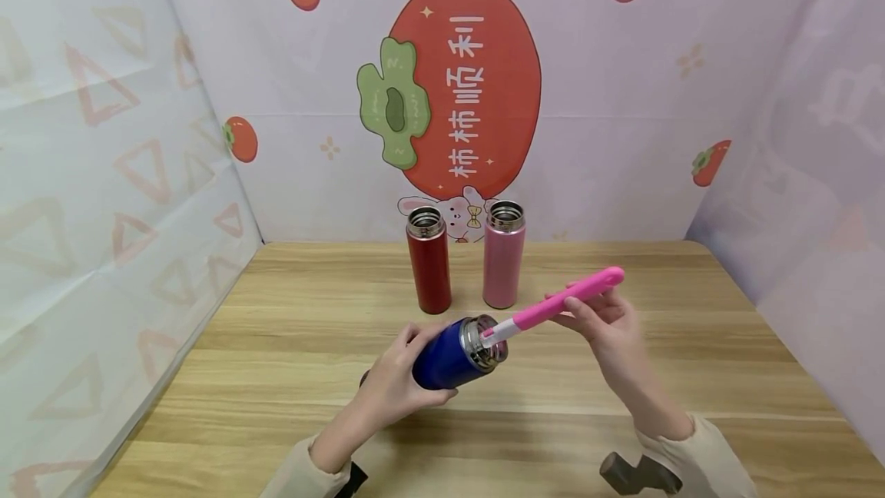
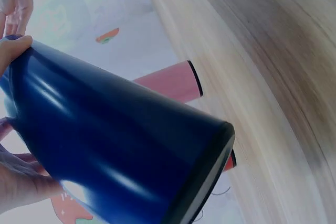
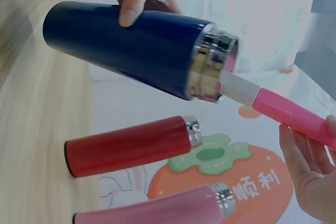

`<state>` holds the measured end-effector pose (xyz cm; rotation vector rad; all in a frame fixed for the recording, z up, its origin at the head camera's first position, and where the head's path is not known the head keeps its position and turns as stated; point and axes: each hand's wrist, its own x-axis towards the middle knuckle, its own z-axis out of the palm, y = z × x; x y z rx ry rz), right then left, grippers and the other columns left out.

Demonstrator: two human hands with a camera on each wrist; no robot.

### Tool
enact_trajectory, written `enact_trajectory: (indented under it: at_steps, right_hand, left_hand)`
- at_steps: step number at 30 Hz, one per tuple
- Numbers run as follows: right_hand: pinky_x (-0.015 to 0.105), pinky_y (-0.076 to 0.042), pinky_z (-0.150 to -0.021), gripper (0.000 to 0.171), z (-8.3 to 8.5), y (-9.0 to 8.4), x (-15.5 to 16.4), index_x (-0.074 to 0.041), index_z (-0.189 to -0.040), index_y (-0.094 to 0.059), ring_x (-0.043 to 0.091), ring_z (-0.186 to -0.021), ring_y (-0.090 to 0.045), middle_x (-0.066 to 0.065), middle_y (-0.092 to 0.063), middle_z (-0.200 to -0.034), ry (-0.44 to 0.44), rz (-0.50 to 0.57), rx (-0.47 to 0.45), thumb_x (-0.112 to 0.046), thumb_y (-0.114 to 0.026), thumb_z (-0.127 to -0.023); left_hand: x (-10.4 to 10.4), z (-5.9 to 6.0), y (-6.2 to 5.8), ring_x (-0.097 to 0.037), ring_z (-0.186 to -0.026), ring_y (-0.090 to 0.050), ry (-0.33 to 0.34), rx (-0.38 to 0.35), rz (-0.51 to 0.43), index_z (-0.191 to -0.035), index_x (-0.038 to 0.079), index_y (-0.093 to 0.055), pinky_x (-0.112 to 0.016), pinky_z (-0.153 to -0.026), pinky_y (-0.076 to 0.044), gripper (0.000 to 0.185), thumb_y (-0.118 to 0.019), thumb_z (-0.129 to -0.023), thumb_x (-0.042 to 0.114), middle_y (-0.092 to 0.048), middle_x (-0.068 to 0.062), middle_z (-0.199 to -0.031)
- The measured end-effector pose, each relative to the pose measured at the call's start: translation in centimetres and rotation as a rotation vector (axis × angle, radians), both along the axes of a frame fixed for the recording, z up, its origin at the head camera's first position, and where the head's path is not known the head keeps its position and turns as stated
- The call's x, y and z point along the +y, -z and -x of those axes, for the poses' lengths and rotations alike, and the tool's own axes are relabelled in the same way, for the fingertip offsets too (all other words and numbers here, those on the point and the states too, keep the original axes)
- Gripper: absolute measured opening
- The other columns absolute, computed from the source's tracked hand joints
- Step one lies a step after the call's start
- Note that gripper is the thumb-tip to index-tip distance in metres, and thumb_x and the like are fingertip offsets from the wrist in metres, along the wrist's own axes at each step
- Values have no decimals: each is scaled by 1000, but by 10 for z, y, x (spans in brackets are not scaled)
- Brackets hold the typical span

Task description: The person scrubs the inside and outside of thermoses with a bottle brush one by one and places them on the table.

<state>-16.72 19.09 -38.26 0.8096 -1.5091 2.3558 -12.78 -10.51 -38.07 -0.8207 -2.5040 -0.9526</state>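
In the head view my left hand point(image 1: 396, 381) grips a blue thermos bottle point(image 1: 445, 358), fingers and thumb wrapped round its body. The bottle is tilted above the table, its open steel mouth point(image 3: 212, 66) facing right. My right hand point(image 1: 608, 329) holds the pink handle of a bottle brush point(image 1: 563, 300) between thumb and fingers. The brush's white neck point(image 3: 239, 87) enters the mouth at a slant, and its head is hidden inside the bottle. The left wrist view shows the blue body and black-edged base up close.
Behind the hands a red thermos bottle point(image 1: 430, 267) and a pink thermos bottle point(image 1: 503, 260) stand upright and uncapped on the wooden table point(image 1: 311, 275). A printed cloth backdrop point(image 1: 588, 98) rises along the table's far edge, with cloth walls at both sides.
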Motion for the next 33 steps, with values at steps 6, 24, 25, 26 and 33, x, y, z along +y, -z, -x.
enact_trajectory:
  at_steps: [6,24,25,26,33]
  right_hand:
    - [42,-47,-72,27,-23,-30,-3,16,-108,-44,34,-90,-61,19,-61,-94,94,86,-50,7,-52,-84]
    - [40,-46,-71,21,-41,-65,2,11,-97,-51,29,-86,-63,18,-64,-88,29,245,-37,19,-37,-85]
    - [40,-46,-72,21,-41,-65,2,11,-97,-51,29,-86,-63,18,-64,-88,30,242,-38,19,-37,-85]
    - [40,-46,-71,20,-41,-66,2,11,-97,-51,29,-86,-63,18,-64,-88,32,241,-37,19,-37,-85]
    - [38,-49,-70,18,-42,-67,-2,9,-96,-51,28,-83,-64,17,-65,-86,78,240,-63,18,-40,-84]
  left_hand:
    - [-4,-3,1,-13,-83,-54,-24,92,62,-123,22,-48,-32,-69,-49,78,-81,-54,34,-46,0,-92]
    - [-15,-8,7,-13,-77,-54,-94,170,148,-122,22,-49,-31,-64,-49,77,-80,-54,39,-48,0,-91]
    - [-15,-8,7,-12,-77,-54,-94,176,148,-122,22,-49,-31,-64,-48,77,-80,-54,39,-48,0,-91]
    - [-15,-7,6,-12,-76,-54,-95,179,146,-122,22,-49,-31,-64,-48,77,-80,-53,39,-48,0,-90]
    - [-12,-6,3,-12,-76,-52,-114,179,123,-121,21,-52,-30,-66,-47,76,-80,-53,38,-48,1,-90]
